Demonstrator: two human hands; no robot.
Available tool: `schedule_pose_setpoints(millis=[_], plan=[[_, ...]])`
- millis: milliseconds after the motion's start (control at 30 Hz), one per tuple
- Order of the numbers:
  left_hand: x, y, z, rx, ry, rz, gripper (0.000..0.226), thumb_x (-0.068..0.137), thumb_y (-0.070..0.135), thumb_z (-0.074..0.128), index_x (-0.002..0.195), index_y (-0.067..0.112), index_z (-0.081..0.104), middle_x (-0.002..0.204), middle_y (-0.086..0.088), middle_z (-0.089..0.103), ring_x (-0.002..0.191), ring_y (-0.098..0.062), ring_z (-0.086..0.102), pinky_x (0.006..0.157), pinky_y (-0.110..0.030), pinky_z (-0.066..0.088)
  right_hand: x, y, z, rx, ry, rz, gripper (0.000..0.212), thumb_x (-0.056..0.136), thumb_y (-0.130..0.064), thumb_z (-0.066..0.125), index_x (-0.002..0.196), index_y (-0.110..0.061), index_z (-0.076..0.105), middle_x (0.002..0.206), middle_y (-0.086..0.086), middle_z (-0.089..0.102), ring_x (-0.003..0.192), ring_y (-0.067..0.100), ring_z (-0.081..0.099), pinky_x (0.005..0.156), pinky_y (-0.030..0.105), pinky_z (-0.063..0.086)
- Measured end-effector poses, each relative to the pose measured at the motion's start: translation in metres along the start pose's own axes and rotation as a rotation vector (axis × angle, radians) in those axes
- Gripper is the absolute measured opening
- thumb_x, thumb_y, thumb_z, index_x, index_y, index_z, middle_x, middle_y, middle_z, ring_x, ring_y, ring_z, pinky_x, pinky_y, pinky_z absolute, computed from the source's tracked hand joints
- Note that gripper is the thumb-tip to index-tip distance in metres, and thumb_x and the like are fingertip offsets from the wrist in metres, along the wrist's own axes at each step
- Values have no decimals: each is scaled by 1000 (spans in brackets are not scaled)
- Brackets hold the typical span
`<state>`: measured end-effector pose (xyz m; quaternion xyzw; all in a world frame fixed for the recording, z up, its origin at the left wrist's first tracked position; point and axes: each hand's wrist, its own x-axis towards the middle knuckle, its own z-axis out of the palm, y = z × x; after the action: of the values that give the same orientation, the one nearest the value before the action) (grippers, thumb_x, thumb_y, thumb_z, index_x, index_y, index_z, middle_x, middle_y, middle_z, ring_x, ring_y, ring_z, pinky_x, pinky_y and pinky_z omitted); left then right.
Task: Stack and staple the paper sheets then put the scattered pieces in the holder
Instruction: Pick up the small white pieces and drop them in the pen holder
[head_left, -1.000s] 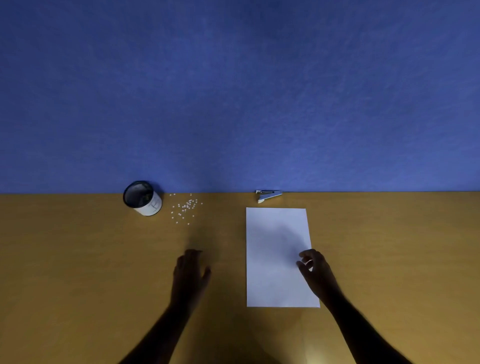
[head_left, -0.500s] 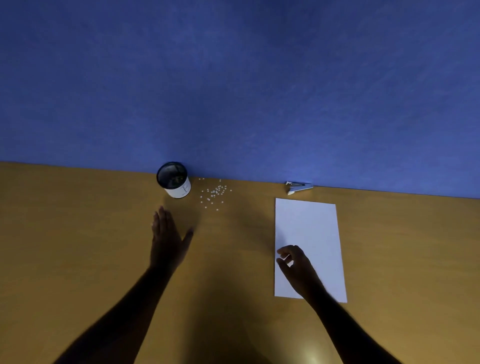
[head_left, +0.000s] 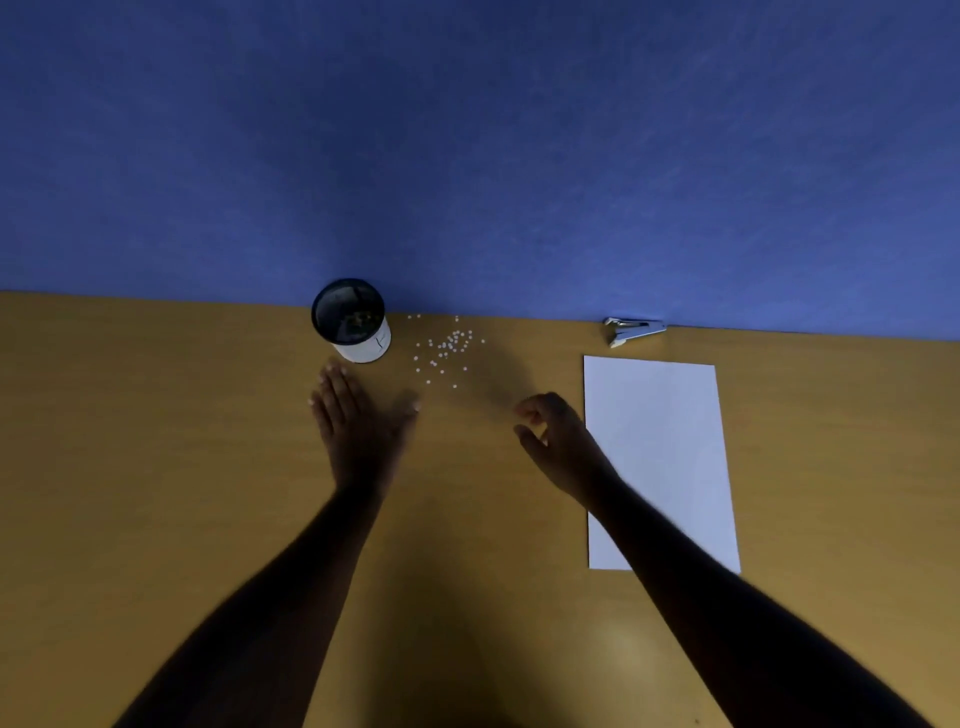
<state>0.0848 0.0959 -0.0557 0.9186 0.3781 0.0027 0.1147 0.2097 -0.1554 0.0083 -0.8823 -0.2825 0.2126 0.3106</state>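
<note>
Bare skin only at both hands, nothing grasped. Left hand (head_left: 363, 421): flat, fingers together and extended, thumb spread, resting on or just above the wooden desk (head_left: 156, 467), fingertips just short of the holder (head_left: 352, 323); contact with the desk not determinable. Placement read as a stop or scoop for gathering. Right hand (head_left: 558, 431): empty, fingers loosely curled with thumb and forefinger apart, as if shaped for pinching small items; positioned between the paper sheets (head_left: 657, 457) and the scattered pieces (head_left: 445, 349), near neither stapler nor holder.

Scattered pieces: small white dots loose on the desk, just beside the holder on its right, beyond both hands, none collected. Holder: dark-rimmed cylindrical cup, upright, open mouth toward the camera, close to the blue wall (head_left: 467, 156); dark contents inside not identifiable.

Paper sheets: squared as one white rectangle, lying flat, right forearm crossing the near corner. Number of sheets and presence of a staple not discernible. Stapler (head_left: 634, 330): beyond the sheets, against the wall, untouched.

Judged stage: transition to gathering the pieces.
</note>
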Motion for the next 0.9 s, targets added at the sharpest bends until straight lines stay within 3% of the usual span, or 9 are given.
schedule_pose_setpoints(millis=[233,433,633,767,900], plan=[[-2,3,3,62,77,-10,110,97,80,37,164,-5,14,173,-26,18,163,-39,17,134,-56,12,75,-9,6,-106,27,-108,36,97,-16,62,131,-6,57,131,13,59,120,26,58,98,38,54],[-1,5,4,80,100,-17,110,97,80,33,164,-5,16,174,-25,19,163,-38,18,134,-55,12,128,-17,13,-276,10,-267,50,98,-11,55,147,-7,47,150,12,45,137,25,46,111,33,45],[-1,5,3,86,123,-23,104,97,72,41,164,-4,18,174,-23,19,163,-38,20,134,-54,13,139,-20,29,-403,-9,-328,52,93,4,57,145,-1,51,150,19,48,139,35,48,107,43,51],[-2,2,5,82,125,-10,102,96,68,40,165,-3,17,175,-22,18,163,-37,19,134,-54,13,117,-19,38,-351,-26,-370,53,92,7,54,144,-2,52,150,16,48,138,31,48,108,37,51],[-2,2,6,73,135,-9,100,97,67,37,165,-4,17,175,-22,17,163,-37,19,134,-53,13,117,-11,34,-262,-99,-365,54,98,4,48,149,-15,49,156,3,42,143,18,41,116,31,41]])
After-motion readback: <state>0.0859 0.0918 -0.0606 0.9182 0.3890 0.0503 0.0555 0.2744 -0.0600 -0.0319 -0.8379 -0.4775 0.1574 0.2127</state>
